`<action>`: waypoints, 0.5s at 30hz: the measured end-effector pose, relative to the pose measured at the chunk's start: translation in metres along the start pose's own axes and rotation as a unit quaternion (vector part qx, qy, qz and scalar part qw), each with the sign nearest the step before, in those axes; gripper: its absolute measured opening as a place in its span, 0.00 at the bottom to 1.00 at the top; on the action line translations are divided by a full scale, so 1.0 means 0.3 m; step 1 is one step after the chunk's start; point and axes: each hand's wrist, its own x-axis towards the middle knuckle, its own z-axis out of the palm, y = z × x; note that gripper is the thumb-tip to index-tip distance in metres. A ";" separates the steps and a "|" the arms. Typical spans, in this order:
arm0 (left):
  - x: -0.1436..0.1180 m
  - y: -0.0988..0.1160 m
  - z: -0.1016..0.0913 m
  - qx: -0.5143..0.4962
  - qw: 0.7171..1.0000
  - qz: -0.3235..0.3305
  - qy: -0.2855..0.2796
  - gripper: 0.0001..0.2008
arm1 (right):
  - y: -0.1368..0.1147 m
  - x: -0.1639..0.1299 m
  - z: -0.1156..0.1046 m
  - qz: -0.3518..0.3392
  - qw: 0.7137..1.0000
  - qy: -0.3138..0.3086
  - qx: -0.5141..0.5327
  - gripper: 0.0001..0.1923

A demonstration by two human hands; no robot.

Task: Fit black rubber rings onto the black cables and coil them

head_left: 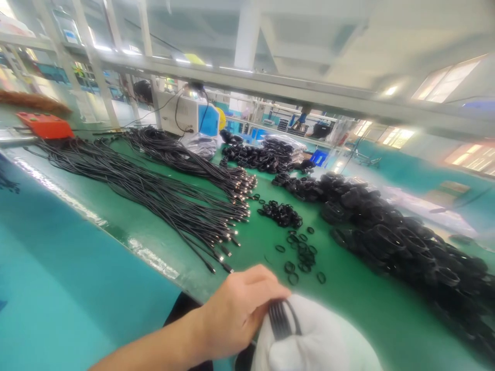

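Observation:
At the table's front edge my right hand [320,337], in a white glove, is closed around a coiled black cable [280,323] whose loops lie side by side. My bare left hand [245,304] pinches the upper end of this coil, its fingertips touching the glove. Just beyond the hands lie loose black rubber bands [304,256], with a denser heap of bands [280,214] behind them. Long straight black cables [154,190] spread across the left of the table, their metal plugs pointing toward the middle.
Coiled black cables [398,242] are piled along the right side of the green table [266,278]. At the back stand a white and blue machine [187,116] and a clear plastic bag [201,146]. A red box [45,125] sits far left; a metal rail [247,77] crosses above.

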 end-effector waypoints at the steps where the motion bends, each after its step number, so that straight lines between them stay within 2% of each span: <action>1: 0.006 -0.003 -0.001 0.008 1.000 0.025 0.005 0.15 | -0.005 0.000 0.004 0.000 1.000 0.001 0.000 0.21; 4: 0.024 -0.018 0.006 0.027 0.995 0.080 0.044 0.12 | -0.024 0.003 0.022 -0.003 1.000 0.013 0.001 0.23; 8: 0.037 -0.023 0.001 0.027 0.994 0.098 0.045 0.11 | -0.032 -0.018 0.041 -0.017 0.996 0.084 -0.007 0.29; 12: 0.042 -0.008 -0.026 0.024 0.998 0.055 0.036 0.13 | -0.020 -0.088 0.008 -0.033 0.984 0.171 -0.026 0.30; 15: 0.054 -0.002 -0.037 0.042 0.999 0.015 0.019 0.13 | -0.011 -0.118 -0.022 -0.047 0.963 0.259 -0.054 0.30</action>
